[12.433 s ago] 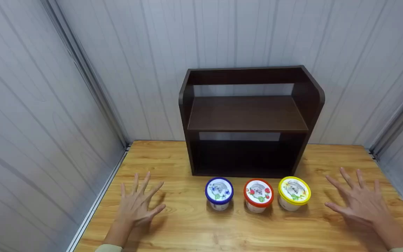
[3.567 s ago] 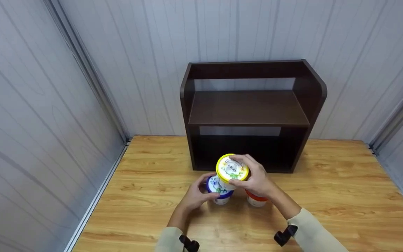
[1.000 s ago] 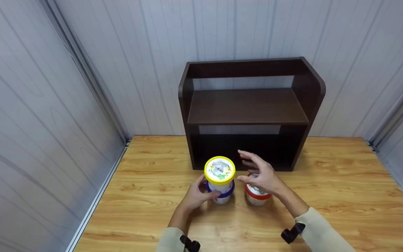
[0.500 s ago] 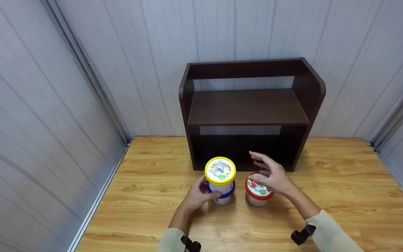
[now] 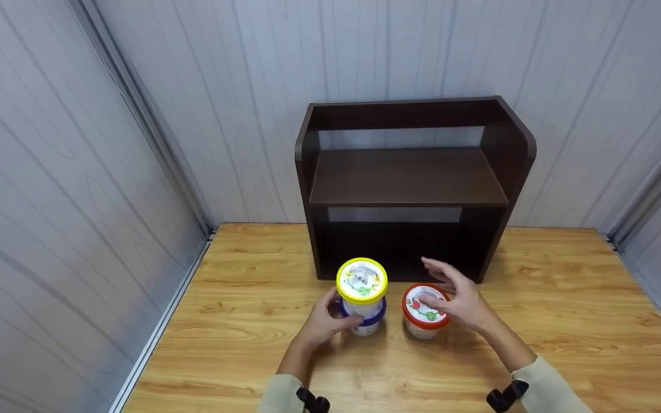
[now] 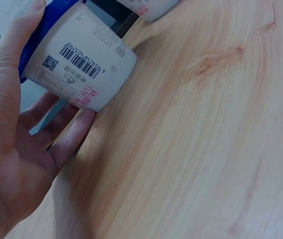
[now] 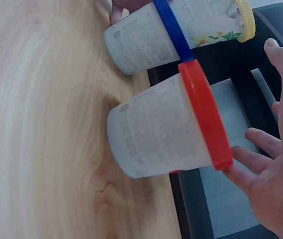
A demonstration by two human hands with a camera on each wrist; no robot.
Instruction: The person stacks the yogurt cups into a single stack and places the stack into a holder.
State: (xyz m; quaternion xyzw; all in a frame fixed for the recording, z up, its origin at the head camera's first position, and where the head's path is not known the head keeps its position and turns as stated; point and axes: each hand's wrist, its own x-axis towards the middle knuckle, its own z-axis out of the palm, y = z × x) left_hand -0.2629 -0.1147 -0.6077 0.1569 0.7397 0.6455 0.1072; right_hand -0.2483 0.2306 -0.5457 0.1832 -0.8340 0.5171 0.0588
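Note:
My left hand (image 5: 320, 324) holds the blue-lidded paper tub (image 5: 366, 328) on the table, its thumb by the lid and fingers curled round the far side. In the left wrist view the tub's white wall (image 6: 84, 64) shows a barcode. Stacked upright on that lid is a yellow-lidded tub (image 5: 362, 281). To the right stands a red-lidded tub (image 5: 421, 331), apart from the stack in the head view. My right hand (image 5: 463, 301) hovers over its right side, fingers spread and loosely bent. In the right wrist view the lower fingers sit close to the red lid (image 7: 208, 117); contact is unclear.
A dark brown two-tier shelf (image 5: 408, 178) stands right behind the tubs, with a low open compartment facing them. The wooden table (image 5: 238, 321) runs out to both sides. Pale wall panels (image 5: 250, 115) enclose the back and sides.
The yellow-lidded tub went from the right end onto the blue-lidded one. My right hand let it go and moved right, over the red-lidded tub. My left hand stays at the blue-lidded tub.

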